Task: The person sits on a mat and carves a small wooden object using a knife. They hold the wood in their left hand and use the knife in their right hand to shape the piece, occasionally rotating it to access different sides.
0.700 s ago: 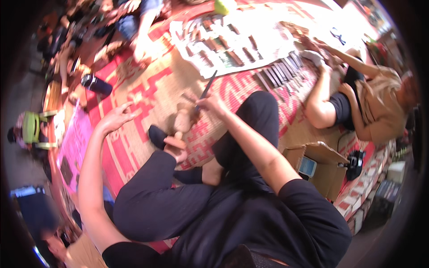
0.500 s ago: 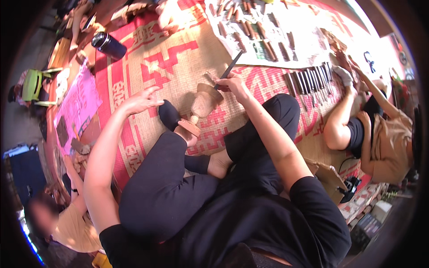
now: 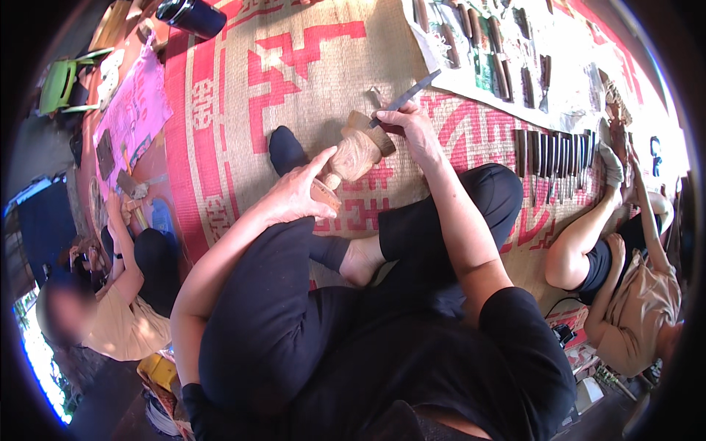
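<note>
A pale wooden carving [image 3: 354,156] with a rounded body, a small knob and a flat reddish base lies tilted between my legs, above my crossed feet. My left hand [image 3: 298,192] is around its base end, thumb on the near side and index finger stretched along the body. In my right hand [image 3: 413,131] is a flat grey metal file [image 3: 415,90], its free end pointing away to the upper right. That hand is beside the carving's blockier far end. Whether its fingers touch the wood I cannot tell.
A row of dark-handled carving chisels [image 3: 555,154] lies on the red-patterned mat [image 3: 228,132] to the right. More tools rest on a white sheet [image 3: 460,87] beyond. A dark bottle [image 3: 191,18] stands far left. Co-workers sit at left [image 3: 121,316] and right [image 3: 640,316].
My left hand has come down and right onto the carving's base, from open in the air. My right hand keeps the file beside the carving. The whole view has shifted.
</note>
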